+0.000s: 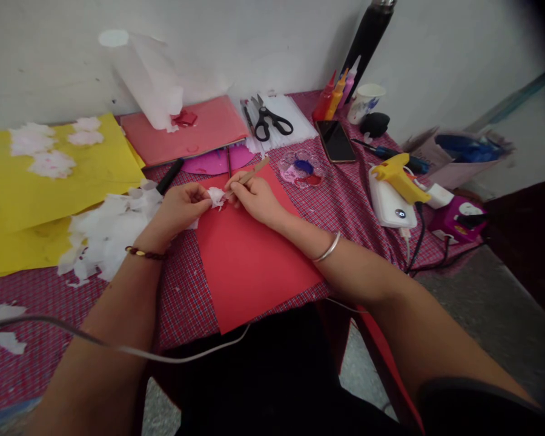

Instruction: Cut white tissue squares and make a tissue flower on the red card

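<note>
White cable (177, 361) nearest, crossing left forearm (127, 303) at 8 o'clock. Left hand (184, 208) pinches white paper clump (216, 196), 11 o'clock on red sheet (258, 260); right hand (255, 198) grips flat wooden stick (260, 166).

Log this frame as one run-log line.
left hand: at white paper piece | right hand: holding flat stick | beneath: red sheet | nearby: scissors, phone

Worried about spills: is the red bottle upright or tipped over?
Upright: the red bottle stands beside the orange bottle, its nozzle pointing up.
</note>
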